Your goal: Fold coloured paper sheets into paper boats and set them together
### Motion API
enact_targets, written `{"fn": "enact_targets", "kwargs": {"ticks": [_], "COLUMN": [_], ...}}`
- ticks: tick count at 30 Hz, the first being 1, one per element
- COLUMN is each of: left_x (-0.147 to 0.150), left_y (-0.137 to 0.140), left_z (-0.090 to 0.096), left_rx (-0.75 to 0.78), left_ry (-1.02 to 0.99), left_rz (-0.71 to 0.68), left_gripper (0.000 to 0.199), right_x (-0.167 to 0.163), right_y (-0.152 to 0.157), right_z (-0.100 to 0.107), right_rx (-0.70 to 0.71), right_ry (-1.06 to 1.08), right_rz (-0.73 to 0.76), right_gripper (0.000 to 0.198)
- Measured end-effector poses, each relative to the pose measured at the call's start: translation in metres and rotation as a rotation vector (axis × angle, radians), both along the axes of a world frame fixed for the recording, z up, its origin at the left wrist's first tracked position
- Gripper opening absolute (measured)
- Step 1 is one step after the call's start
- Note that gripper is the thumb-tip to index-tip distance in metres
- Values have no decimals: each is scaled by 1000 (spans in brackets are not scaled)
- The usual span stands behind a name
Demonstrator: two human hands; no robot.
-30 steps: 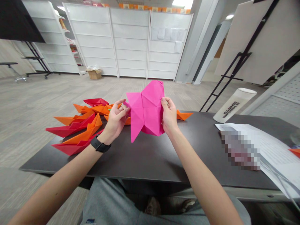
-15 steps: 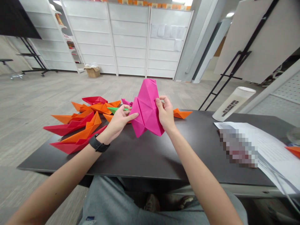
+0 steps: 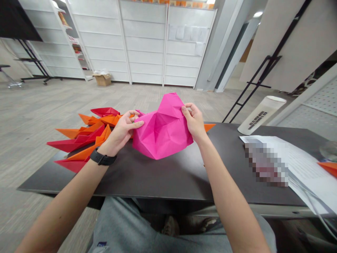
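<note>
A creased sheet of pink folded paper [image 3: 165,131] is held up above the dark table, spread partly open with a hollow in its middle. Its left edge is pinched between the thumb and fingers of my left hand [image 3: 122,131]. My right hand [image 3: 195,121] grips the upper right edge the same way. Left of the pink paper lie several folded paper boats, among them a red boat [image 3: 76,140] and an orange boat [image 3: 91,149]. Another orange boat [image 3: 210,127] shows partly behind my right hand.
The dark table [image 3: 168,179] spans the front. On its right stand a white cylinder with printed letters [image 3: 262,115], printed sheets [image 3: 302,161] and a blurred-out item [image 3: 267,165]. An orange paper piece [image 3: 329,168] lies at the right edge. A cardboard box [image 3: 102,78] sits on the floor beyond.
My hands have moved apart, the left going left and the right slightly right. The pink paper has been pulled from a flatter folded shape into a wider, opened one.
</note>
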State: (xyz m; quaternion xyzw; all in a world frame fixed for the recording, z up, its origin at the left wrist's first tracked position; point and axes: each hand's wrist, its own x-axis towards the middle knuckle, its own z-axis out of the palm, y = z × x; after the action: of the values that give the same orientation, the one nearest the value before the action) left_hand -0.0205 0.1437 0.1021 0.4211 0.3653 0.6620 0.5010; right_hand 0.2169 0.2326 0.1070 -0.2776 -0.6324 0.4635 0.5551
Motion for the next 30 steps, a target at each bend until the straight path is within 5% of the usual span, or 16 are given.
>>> {"fn": "enact_targets", "kwargs": {"ticks": [3,8,13,17,22,30], "left_x": [-10,-2,18,20,17,6], "left_y": [-3,-3,-2,-5,-9,-14], "left_z": [7,-2,-15,-13,0,10], "left_rx": [-40,-178,-168,-201,-202,-104], "left_ry": [74,1,-9,0,-57,-177], "left_rz": [-147,-591,-424,-424,-390,-147], "left_gripper": [47,39,35,36,29,24], "right_x": [21,33,23,20,17,26], "right_y": [4,3,-4,-11,-14,-7], "right_z": [6,1,0,5,5,1], "right_rx": [-20,-139,-158,-132,-117,-79], "right_ry": [-32,-121,-192,-296,-196,45], "right_rz": [169,460,611,648,510,188], "right_gripper": [39,34,30,32,34,41]}}
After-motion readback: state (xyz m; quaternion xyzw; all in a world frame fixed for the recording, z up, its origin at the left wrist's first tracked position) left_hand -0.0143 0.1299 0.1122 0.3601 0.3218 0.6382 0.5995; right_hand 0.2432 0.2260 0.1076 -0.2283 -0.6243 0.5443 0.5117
